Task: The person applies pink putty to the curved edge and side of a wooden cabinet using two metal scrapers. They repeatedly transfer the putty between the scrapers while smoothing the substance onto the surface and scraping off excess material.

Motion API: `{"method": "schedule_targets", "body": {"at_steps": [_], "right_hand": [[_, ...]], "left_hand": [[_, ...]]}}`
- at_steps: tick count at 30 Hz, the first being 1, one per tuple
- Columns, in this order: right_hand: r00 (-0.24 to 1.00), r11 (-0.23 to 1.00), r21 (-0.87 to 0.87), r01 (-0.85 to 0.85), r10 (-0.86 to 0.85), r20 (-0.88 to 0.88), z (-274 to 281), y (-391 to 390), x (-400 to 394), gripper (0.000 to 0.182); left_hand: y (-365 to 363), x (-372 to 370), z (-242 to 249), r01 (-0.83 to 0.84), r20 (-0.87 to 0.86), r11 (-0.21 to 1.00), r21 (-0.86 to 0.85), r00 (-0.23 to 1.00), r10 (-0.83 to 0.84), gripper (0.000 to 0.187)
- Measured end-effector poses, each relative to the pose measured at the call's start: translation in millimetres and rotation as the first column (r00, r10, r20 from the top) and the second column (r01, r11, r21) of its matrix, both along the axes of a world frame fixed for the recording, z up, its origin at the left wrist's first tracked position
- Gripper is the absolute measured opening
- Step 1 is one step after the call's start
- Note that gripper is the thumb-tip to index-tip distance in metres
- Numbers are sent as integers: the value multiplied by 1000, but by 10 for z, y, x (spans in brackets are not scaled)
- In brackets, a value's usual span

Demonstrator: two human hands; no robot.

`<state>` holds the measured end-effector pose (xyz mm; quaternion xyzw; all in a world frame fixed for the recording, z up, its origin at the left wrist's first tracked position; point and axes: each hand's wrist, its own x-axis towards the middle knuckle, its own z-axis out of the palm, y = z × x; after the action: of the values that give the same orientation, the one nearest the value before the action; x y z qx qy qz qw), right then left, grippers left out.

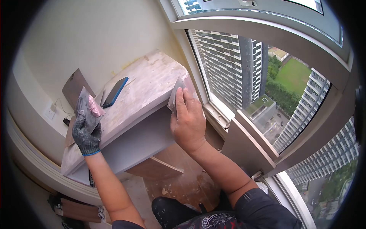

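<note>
Right hand (187,121) bare – grips thin grey metal scraper blade (174,95), pressed on table (148,82) edge; stiff, light. Gloved left hand (87,135) clutches flat metal putty board (85,108) – pink filler (94,105) soft.

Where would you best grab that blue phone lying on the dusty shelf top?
By its long edges, coming from above: the phone lies flat on the shelf top, screen up, with both sides clear, the gloved left hand being nearest.
</note>
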<state>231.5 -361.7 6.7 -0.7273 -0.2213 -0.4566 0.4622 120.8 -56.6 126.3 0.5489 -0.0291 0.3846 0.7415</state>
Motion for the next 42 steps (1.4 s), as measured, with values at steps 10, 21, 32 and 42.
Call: {"method": "schedule_targets", "body": {"at_steps": [10,21,32,42], "right_hand": [[944,925,285,-252,300,-140,58,-525,472,38],[996,996,23,88,-88,-7,-57,142,35,64],[991,993,-40,112,-115,-63,-60,456,-361,64],[987,985,92,144,-136,-86,77,-40,-51,51]], "left_hand": [[14,14,4,-33,-39,999,-24,999,32,43],[-15,56,-13,-20,-9,998,-53,1000,20,39],[-118,-1,14,91,19,988,-126,996,-90,33],[-152,2,12,36,-11,989,-145,999,-38,34]]}}
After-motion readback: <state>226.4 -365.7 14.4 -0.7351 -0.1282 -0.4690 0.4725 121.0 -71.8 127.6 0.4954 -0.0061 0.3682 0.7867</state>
